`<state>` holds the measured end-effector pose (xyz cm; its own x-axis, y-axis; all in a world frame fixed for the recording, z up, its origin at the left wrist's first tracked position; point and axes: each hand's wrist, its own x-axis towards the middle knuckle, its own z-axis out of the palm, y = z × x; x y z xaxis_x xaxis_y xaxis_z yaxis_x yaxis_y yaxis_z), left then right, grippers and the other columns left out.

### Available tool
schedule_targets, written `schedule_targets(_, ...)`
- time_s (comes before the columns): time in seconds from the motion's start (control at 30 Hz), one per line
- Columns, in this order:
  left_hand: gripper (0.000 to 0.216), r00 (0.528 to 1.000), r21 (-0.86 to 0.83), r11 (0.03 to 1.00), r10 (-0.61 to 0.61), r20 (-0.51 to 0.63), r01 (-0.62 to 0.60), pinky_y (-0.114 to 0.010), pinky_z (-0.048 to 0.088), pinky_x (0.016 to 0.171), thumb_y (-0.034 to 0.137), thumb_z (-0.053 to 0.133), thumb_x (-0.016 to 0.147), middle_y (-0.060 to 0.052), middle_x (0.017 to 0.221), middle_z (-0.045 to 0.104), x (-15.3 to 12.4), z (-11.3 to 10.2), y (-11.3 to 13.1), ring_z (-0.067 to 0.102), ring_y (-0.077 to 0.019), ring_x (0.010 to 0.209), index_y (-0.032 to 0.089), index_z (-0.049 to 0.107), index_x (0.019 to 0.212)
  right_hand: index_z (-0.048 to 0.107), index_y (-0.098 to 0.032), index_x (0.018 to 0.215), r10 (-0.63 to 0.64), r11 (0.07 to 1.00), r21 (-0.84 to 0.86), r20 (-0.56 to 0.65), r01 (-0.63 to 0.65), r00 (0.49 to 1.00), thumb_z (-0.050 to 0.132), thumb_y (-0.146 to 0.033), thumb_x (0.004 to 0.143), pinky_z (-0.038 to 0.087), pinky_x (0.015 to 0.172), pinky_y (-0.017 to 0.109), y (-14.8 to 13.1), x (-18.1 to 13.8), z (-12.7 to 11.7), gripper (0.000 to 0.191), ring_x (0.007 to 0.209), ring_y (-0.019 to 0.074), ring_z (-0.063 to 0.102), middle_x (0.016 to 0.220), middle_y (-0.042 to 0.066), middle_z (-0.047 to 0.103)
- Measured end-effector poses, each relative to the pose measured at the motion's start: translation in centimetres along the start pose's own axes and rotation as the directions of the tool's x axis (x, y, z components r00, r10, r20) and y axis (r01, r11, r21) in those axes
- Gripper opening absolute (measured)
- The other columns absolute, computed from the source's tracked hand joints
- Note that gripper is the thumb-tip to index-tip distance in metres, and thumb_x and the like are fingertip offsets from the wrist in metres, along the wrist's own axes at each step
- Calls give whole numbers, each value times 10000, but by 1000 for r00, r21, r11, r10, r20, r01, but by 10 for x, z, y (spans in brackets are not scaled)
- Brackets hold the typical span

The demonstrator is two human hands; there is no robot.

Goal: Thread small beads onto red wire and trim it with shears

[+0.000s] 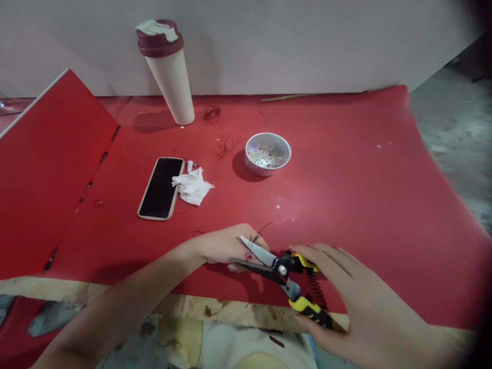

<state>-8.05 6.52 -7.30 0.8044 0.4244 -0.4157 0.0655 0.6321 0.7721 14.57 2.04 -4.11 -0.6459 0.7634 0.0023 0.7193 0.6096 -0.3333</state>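
Note:
My right hand [361,294] is wrapped round the handles of pruning shears [282,270], which have yellow-and-black grips and a coiled spring. Their two blades are spread apart. The blades reach across the front of my left hand [232,243], which is closed in a pinch near the table's front edge. Between its fingers is a thin dark red wire [262,231], one loose end sticking up past the upper blade. A small pinkish-red bead [249,255] shows between the blades, beside the fingers. The fingertips of my left hand are partly hidden by the shears.
Beyond my hands stands a perforated white bowl [268,169] of small beads. Farther left are a phone [161,188], a crumpled tissue [194,187], tangled red wire [211,113] and an upright tumbler [171,77]. A red panel [49,179] rises at the left of the red tabletop [346,195].

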Motion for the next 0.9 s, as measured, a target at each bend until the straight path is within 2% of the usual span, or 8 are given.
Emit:
schedule_targets(0.23,121,1000,-30,1000,-1,-22,1,-143,209,295,71,512,602,88,317,387,1,0,0,304,-28,264,140,506,503,414,-137,1221,-56,996,-67,-78,50,995,571,-360,712,529,762,458,0,-1,6,578,942,299,610,1046,155,606)
schedule_targets(0.43,121,999,41,999,-29,-28,30,-143,178,295,71,468,606,91,315,381,0,1,0,291,-27,267,143,518,524,427,-151,1185,-78,996,-38,-69,75,995,528,-338,731,543,728,423,2,-1,3,502,888,278,634,993,138,632)
schedule_targets(0.63,177,1000,58,998,-27,-17,28,-149,169,314,83,462,613,93,333,339,-1,1,1,283,-22,283,159,400,465,460,-148,1171,-73,997,-41,-109,69,991,519,-326,716,550,712,404,3,-3,6,492,869,279,647,974,139,648)
schedule_targets(0.73,172,1000,58,998,-21,-13,22,-152,162,317,84,454,603,92,340,336,-1,1,0,280,-23,287,162,390,464,465,-143,1170,-83,996,-51,-129,77,988,520,-332,715,554,703,402,3,-4,6,496,871,283,649,974,142,652)
schedule_targets(0.9,160,1000,27,1000,-8,1,8,-143,200,310,112,516,628,96,334,354,0,1,1,290,-23,284,155,448,490,440,-147,1190,-52,998,-48,-53,49,997,550,-366,720,549,738,432,2,-3,5,530,925,289,631,1031,149,629)
